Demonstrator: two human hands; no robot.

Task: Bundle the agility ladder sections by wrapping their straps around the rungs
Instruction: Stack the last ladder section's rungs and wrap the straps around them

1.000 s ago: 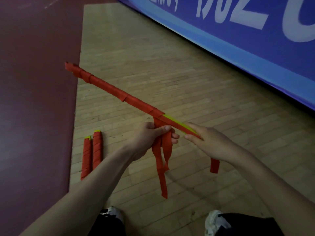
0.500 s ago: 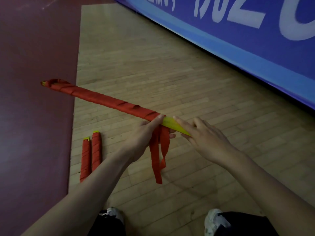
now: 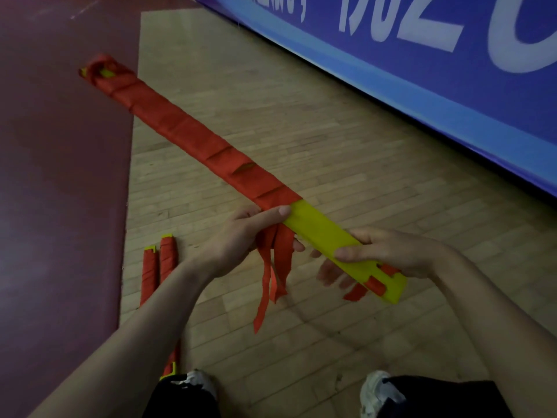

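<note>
Both hands are on one rung (image 3: pixel 319 230), held up over the floor (image 3: pixel 331 131). On my screen the left hand (image 3: pixel 238 242) grips it where the red strap (image 3: pixel 187 131) winding ends. Its thumb lies flat on top at the seam between red and yellow, and its fingers curl beneath. Loose tails (image 3: pixel 281 267) of strap hang from under that hand toward 6 o'clock; I cannot tell whether the longest touches the boards. The right hand (image 3: pixel 391 254) pinches the bare yellow stretch nearer the end, thumb along the near edge, fingers loosely spread underneath. Past it, at 4 o'clock, the tip of the rung sticks out, with strap threaded through its slots and a short stub hanging.

The rung runs from 10 o'clock at its far end to 4 o'clock at its near end. Most of its length is wound in red, and a bunched loop sits at the far tip.

Two bundles (image 3: pixel 164 263) lie side by side on the floor at 7 o'clock of the left hand, partly hidden by the forearm. A dark red mat (image 3: pixel 60 176) fills 8 to 11 o'clock, its straight edge passing under the far end of the rung. A blue banner (image 3: pixel 422 70) closes off 12 to 3 o'clock. My operator's shoes (image 3: pixel 196 381) sit at 6 o'clock. Bare boards lie open between rung and banner at 1 to 2 o'clock, and again under the hands toward 5 o'clock.
</note>
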